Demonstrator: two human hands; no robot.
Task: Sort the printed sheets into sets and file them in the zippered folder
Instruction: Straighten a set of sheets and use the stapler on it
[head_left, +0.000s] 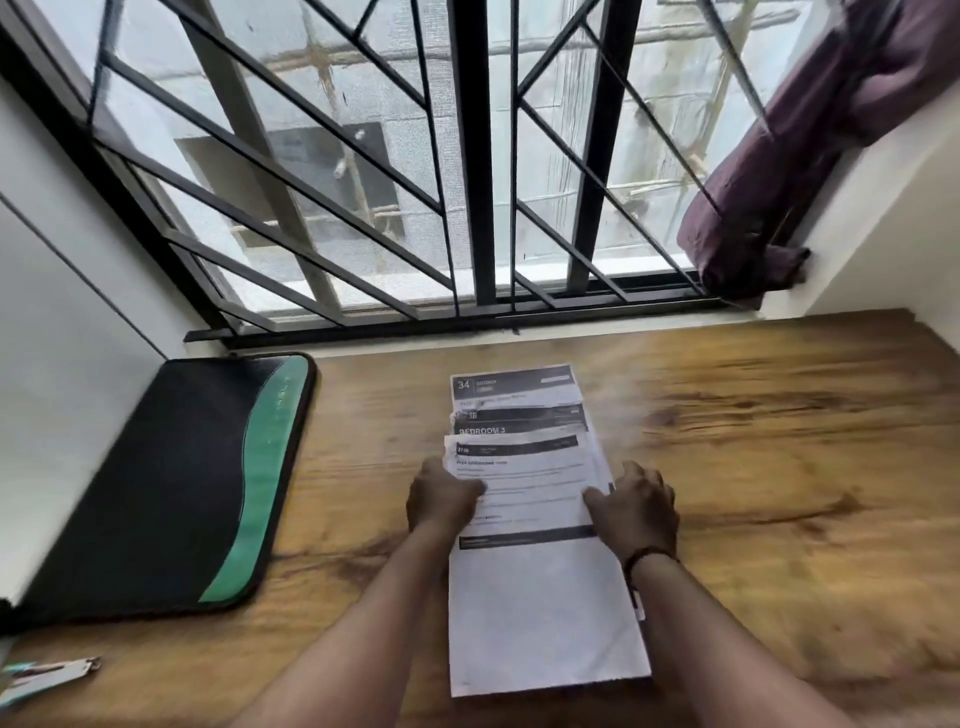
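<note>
Three printed sheets (524, 493) at least lie fanned in a stack on the wooden table (753, 441), their long axis running from the person toward the barred window (363, 156), with the dark header bands at the far ends. The farthest sheet shows a large "34", the middle one reads "BEDROOM 3", and the nearest carries small text too blurred to read. The stack sits near the middle of the table, its near edge close to the person.

The left hand (441, 499) holds the stack's left edge, its thumb lying on top of the nearest sheet and its fingers curled at the margin. The right hand (636, 506) rests at the right edge, thumb on the paper and fingers bent over the side; whether they grip beneath cannot be told. A dark band circles the right wrist.

Well apart to the left, the zippered folder (171, 483), black with a green curved stripe, lies flat and closed against the wall, its long axis also pointing toward the window. Its contents are hidden.
</note>
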